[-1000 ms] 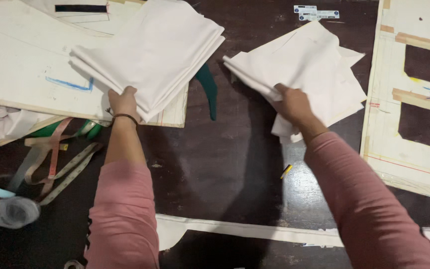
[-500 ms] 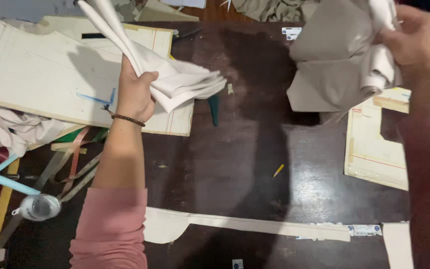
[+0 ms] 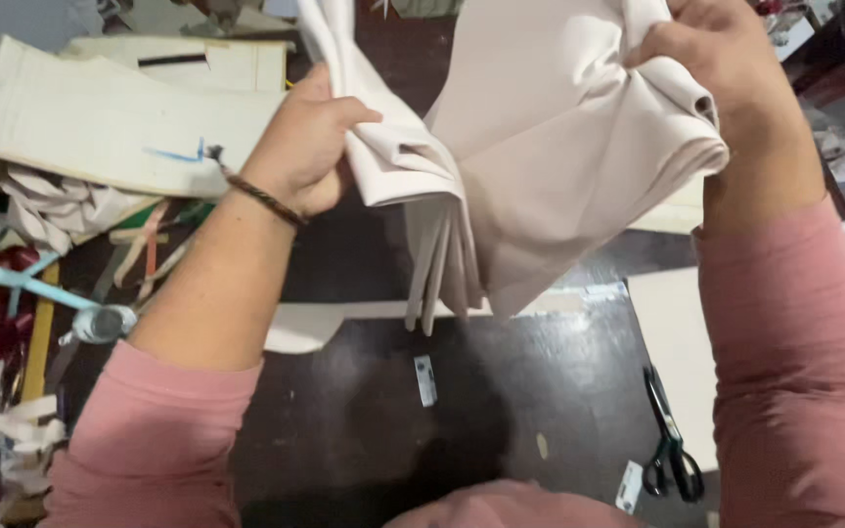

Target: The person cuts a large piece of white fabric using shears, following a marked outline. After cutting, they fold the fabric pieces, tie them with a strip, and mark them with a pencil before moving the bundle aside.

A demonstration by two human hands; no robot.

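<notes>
Head view: the left hand (image 3: 305,147) clamps a folded stack of cream fabric pieces (image 3: 393,166) and the right hand (image 3: 716,68) a second cream stack (image 3: 559,147), both raised above the dark bench (image 3: 364,430). Aligning the edges calls for both grips held firm.

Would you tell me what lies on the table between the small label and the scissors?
In the head view, the dark table is bare between the label and the scissors, apart from one tiny pale speck.
</notes>
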